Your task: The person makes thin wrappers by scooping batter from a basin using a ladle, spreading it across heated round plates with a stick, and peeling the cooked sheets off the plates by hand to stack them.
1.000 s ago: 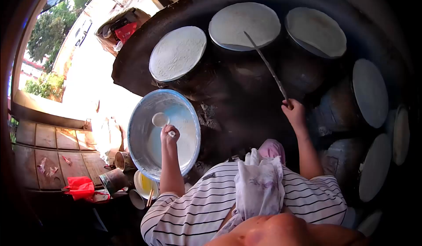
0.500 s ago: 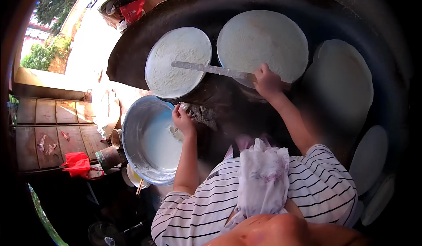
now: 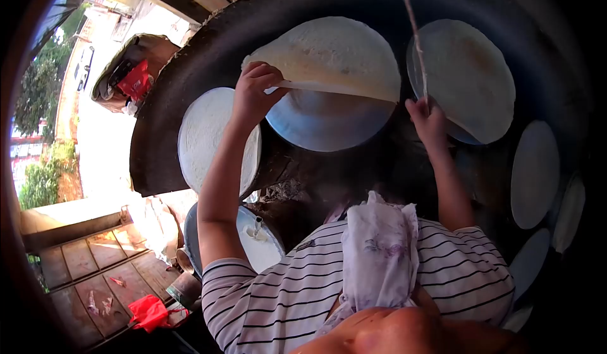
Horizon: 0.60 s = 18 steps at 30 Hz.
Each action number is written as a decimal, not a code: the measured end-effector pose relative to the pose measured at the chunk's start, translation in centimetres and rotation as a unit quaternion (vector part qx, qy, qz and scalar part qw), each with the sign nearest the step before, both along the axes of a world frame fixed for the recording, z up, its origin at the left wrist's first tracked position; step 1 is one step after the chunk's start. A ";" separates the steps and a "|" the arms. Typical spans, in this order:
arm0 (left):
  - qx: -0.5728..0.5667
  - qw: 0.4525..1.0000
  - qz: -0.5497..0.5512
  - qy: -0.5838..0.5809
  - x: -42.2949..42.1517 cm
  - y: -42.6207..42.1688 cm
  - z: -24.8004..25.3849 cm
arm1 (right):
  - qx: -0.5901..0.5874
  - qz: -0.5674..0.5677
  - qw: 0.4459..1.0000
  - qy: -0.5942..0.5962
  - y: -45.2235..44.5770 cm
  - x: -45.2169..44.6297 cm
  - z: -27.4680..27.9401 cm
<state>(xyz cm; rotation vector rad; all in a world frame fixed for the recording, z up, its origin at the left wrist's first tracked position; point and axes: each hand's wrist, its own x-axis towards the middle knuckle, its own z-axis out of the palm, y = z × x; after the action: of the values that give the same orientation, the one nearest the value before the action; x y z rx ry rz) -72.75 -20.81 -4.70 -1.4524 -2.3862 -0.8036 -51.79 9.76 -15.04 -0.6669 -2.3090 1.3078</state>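
My left hand pinches the near edge of a thin round crepe at the middle griddle. The crepe's near part is peeled up and folded back, so the bare shiny griddle surface shows in front of it. In my right hand is a thin wooden stick, pointing up and away over the left part of the right griddle. Another pale crepe lies on that griddle, browned near its upper middle. To the left, partly behind my left forearm, a white batter-covered round griddle shows.
A basin of white batter stands at lower left, partly hidden by my left arm. More round griddles line the right side. A dark curved counter rim encloses the griddles. A red bag lies on the tiled surface.
My view has turned, shifting the griddles. My left hand moved from beside the basin to the crepe and lifted its edge. My right hand now holds a stick instead of a long flat blade.
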 end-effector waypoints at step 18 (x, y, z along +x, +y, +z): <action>0.121 0.989 0.085 -0.021 17.5 2.5 -10.3 | -0.014 0.007 1.000 0.024 3.9 -4.8 5.3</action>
<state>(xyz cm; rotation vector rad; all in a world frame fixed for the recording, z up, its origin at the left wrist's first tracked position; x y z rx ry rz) -55.26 -18.30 -14.97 -1.1317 -2.3073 -1.0461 -56.56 13.70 -9.76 -0.6227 -2.2660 1.3499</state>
